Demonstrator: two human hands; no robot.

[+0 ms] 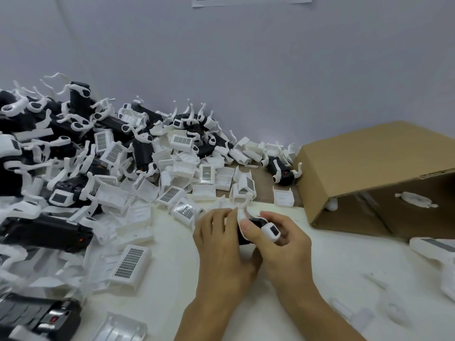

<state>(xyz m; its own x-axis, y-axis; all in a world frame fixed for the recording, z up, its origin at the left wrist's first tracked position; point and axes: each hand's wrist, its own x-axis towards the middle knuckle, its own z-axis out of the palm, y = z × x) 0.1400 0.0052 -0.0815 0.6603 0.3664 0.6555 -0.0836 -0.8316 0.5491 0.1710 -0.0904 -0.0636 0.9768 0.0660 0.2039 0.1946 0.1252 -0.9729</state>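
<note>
Head camera, forward-down, close above left hand (220, 244), right hand (285, 244); edges apparently warped.

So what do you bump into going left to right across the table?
Big pile of black and white plastic parts → left hand → right hand, both holding one small part → cardboard box.

A heap of white plastic covers (129, 264) and black units (44, 232) with white clips fills the left of the frame on a white bench (320, 279). At right, a brown cardboard box (357, 163) lies on its side. A paper sheet (251, 2) hangs on the wall (246, 70) at top centre.
</note>
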